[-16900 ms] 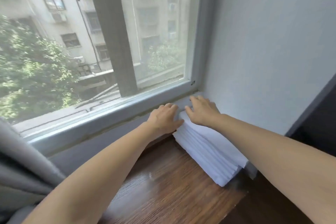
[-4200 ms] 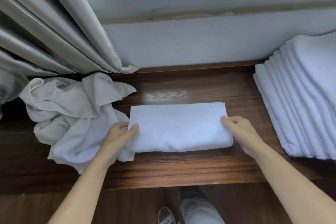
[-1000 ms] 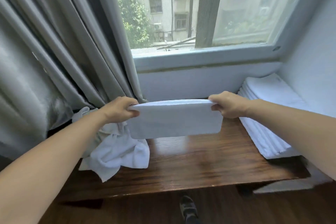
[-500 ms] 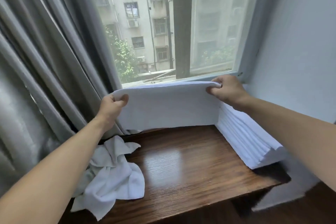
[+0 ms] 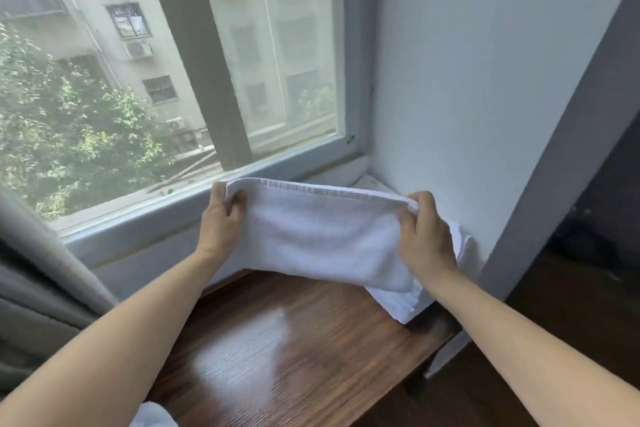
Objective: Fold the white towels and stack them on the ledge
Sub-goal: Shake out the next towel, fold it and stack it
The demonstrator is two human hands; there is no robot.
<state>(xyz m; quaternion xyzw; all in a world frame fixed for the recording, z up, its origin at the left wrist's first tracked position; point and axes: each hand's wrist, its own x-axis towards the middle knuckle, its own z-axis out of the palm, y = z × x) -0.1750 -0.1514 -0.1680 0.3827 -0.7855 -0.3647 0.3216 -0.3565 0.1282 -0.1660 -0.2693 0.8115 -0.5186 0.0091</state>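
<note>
Head view: left hand [image 5: 221,218] and right hand [image 5: 424,236] each pinch an end of the folded towel [image 5: 322,236], held over the stack [image 5: 460,246] at 3 o'clock on the table [image 5: 294,340]. Placing step, I judge; next it must be lowered squarely onto the stack.

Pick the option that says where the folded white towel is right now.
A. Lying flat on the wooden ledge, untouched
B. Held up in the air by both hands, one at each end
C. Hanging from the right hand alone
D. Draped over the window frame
B: the left hand and the right hand each grip an end of the folded towel, which hangs clear of the wooden ledge, beside the towel stack.
</note>
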